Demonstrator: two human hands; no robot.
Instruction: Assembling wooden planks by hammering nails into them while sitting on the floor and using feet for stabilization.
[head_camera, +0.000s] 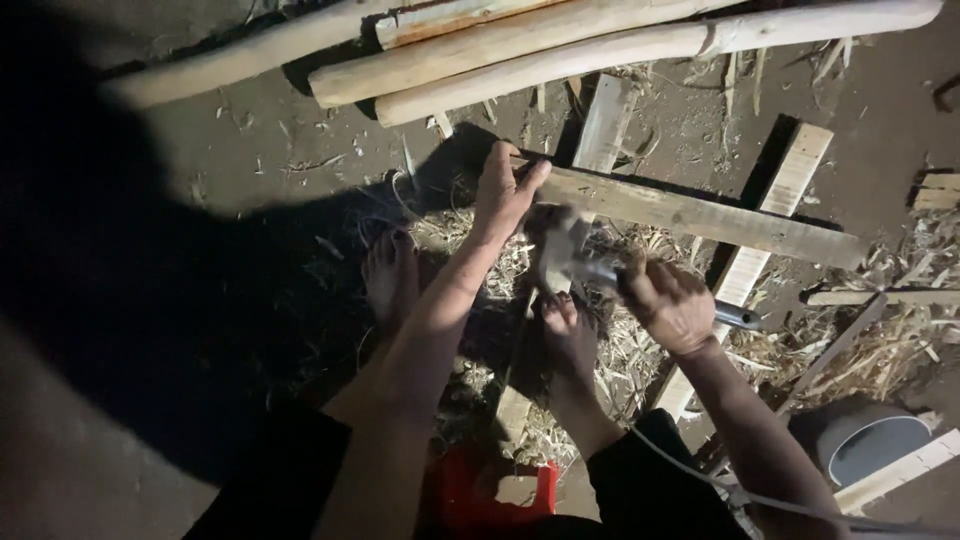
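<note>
My left hand (505, 190) presses on the near end of a flat wooden plank (700, 215) that lies across two other planks on the dirt floor. In my right hand (672, 305) is a hammer (565, 255) with a metal handle; its head is blurred, just below the plank's end and close to my left fingers. My bare feet (392, 275) (568, 335) rest on the ground, the right one on a lower plank (520, 390). I cannot see any nail.
Several peeled round poles (520, 55) lie at the top. Two cross planks (770, 210) sit under the held one. Wood shavings and straw (880, 340) litter the floor. A grey bucket (870, 445) stands lower right, a red stool (480, 490) beneath me.
</note>
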